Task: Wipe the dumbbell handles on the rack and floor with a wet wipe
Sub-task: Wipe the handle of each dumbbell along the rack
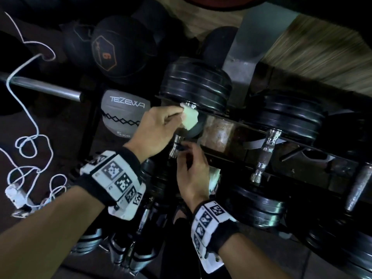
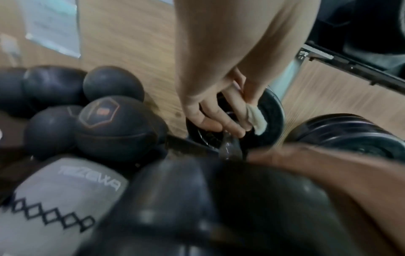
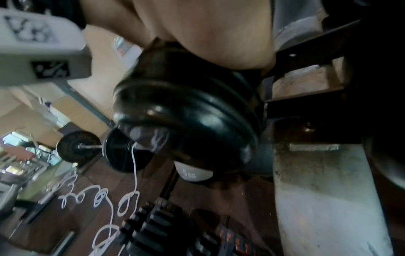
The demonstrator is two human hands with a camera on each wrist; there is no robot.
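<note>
Left hand (image 1: 155,129) pinching wet wipe (image 1: 189,117) between thumb and fingertips, wipe pressed to far end of chrome dumbbell handle (image 1: 176,147) right where it meets the far plate stack (image 1: 196,83). Likely held bunched so fingers can wrap wipe round the bar and drag along it. Other fingers loosely curled under, seen in left wrist view (image 2: 219,121), wipe (image 2: 257,119) against plate face.

Right hand (image 1: 192,174) at near end of same handle, fingertips curled on the chrome flare; probably steadying the bar so it does not roll while wiped. Exact grip hard to tell, fingers mostly hidden by back of hand. Right wrist view shows only palm (image 3: 214,31) above the near plate stack (image 3: 188,117).

Dumbbell sits on rack (image 1: 241,141), leftmost slot, handle running near to far. Second dumbbell handle (image 1: 266,156) just right on same rack, not covered by either hand. Bare knurled bar (image 1: 360,186) further right.

Left of rack: grey medicine ball (image 1: 123,113) close beside left wrist, black ball (image 1: 118,49) farther, barbell shaft (image 1: 44,88) at far left. White cable (image 1: 30,137) loose on floor at left. More dumbbells on floor (image 1: 128,248) near, below the arms.

Obstacles: plates crowd both handle ends, little room for fingers; grey ball limits left elbow swing.
</note>
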